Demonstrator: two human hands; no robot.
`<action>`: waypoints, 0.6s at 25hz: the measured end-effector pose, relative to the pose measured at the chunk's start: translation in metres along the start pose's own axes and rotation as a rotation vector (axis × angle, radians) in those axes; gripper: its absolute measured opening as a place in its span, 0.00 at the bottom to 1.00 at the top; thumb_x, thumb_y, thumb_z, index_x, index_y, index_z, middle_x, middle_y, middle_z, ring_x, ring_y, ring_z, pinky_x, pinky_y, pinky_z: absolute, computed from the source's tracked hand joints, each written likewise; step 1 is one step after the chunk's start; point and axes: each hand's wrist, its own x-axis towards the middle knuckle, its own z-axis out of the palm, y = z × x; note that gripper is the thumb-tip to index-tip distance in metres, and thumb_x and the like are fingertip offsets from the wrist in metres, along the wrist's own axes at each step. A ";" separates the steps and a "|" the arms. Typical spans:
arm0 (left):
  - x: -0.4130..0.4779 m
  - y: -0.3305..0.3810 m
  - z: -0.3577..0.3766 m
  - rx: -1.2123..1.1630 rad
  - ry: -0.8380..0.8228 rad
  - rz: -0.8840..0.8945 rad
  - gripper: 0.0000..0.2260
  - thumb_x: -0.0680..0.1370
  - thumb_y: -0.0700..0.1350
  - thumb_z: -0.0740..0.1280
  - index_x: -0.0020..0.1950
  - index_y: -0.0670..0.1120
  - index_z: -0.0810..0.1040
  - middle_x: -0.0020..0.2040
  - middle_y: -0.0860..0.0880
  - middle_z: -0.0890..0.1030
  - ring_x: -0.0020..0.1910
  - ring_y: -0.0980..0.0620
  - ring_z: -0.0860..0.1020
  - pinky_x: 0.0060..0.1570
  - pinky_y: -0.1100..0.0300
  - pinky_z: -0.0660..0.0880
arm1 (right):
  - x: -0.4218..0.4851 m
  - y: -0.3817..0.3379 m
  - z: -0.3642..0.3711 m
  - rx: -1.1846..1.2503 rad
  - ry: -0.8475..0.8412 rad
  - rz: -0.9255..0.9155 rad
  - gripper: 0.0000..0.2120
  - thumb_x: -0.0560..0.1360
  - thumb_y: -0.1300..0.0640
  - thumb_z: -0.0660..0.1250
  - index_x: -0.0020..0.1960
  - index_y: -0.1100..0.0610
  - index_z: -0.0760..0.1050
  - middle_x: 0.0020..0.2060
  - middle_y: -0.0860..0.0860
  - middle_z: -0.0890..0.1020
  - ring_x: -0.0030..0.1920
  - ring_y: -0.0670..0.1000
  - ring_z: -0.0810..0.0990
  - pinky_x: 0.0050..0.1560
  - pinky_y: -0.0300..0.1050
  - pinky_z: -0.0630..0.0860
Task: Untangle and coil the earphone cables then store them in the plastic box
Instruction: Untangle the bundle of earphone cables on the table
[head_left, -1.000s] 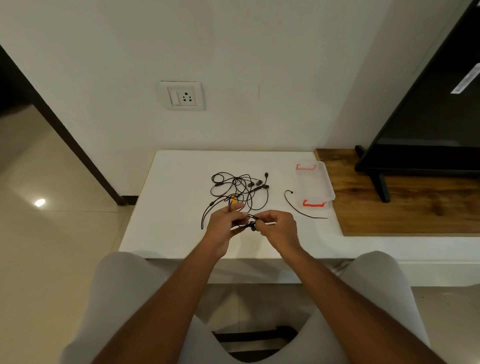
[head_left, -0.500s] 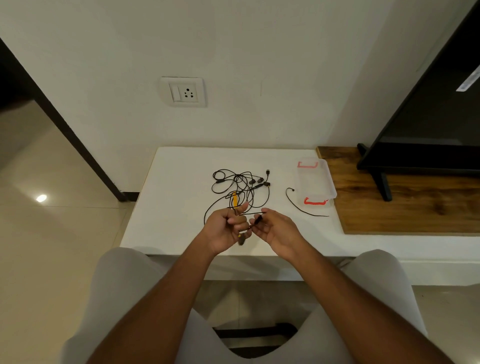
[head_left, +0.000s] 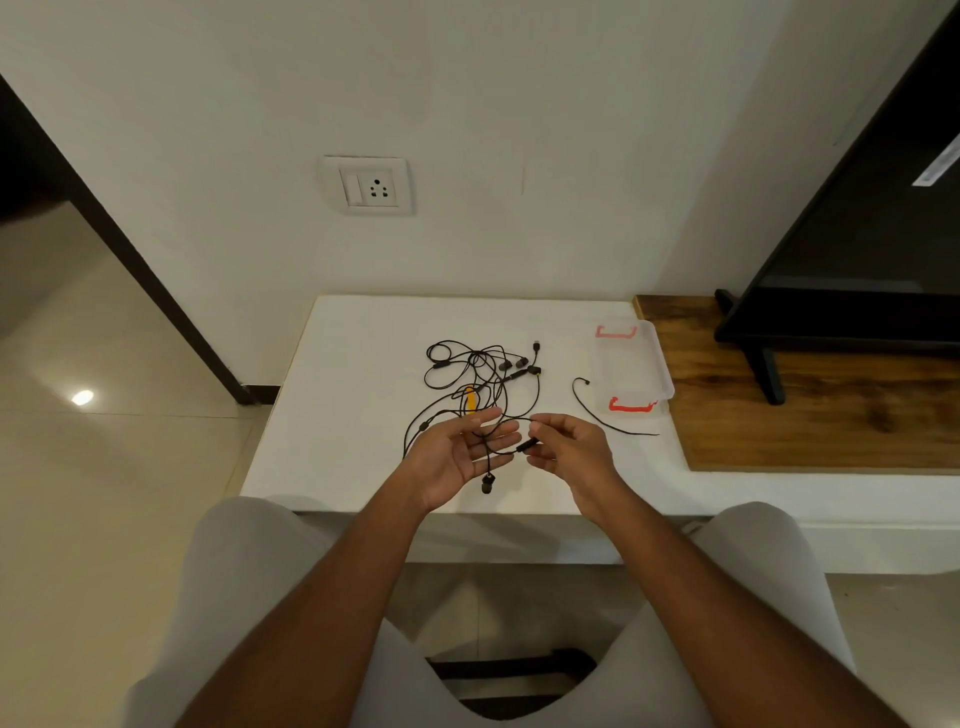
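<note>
Earphone cables (head_left: 480, 374) lie in a black tangle at the middle of the white desk (head_left: 353, 415), one strand rising toward the near edge. It drapes over the left hand (head_left: 457, 452) — palm up, fingers spread wide — with an earbud (head_left: 487, 484) dangling below. The right hand (head_left: 569, 447) pinches a short black piece on that strand. A separate cable (head_left: 602, 423) lies right of the tangle, just beside the plastic box (head_left: 655, 358).

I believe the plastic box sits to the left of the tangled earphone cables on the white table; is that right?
Not quite: the head view shows the plastic box to the right of the earphone cables on the white table.
</note>
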 end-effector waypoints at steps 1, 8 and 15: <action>0.000 0.000 0.000 0.016 0.009 0.004 0.14 0.79 0.37 0.60 0.64 0.37 0.75 0.60 0.35 0.80 0.60 0.38 0.79 0.63 0.43 0.74 | 0.001 -0.001 0.000 0.038 -0.005 0.014 0.04 0.77 0.63 0.69 0.52 0.59 0.80 0.44 0.56 0.83 0.40 0.51 0.84 0.42 0.43 0.82; 0.000 -0.004 0.002 0.235 0.171 0.101 0.09 0.78 0.31 0.64 0.56 0.37 0.79 0.52 0.39 0.83 0.46 0.46 0.84 0.45 0.59 0.81 | -0.002 -0.010 -0.001 0.308 -0.049 0.087 0.04 0.79 0.64 0.65 0.53 0.63 0.76 0.39 0.56 0.77 0.40 0.58 0.84 0.42 0.49 0.83; -0.010 0.007 0.007 0.761 0.116 -0.109 0.10 0.80 0.44 0.66 0.49 0.38 0.83 0.37 0.43 0.85 0.33 0.49 0.82 0.38 0.59 0.78 | -0.002 -0.009 0.000 0.275 0.021 0.058 0.04 0.78 0.62 0.67 0.52 0.61 0.77 0.40 0.56 0.79 0.35 0.55 0.83 0.38 0.47 0.82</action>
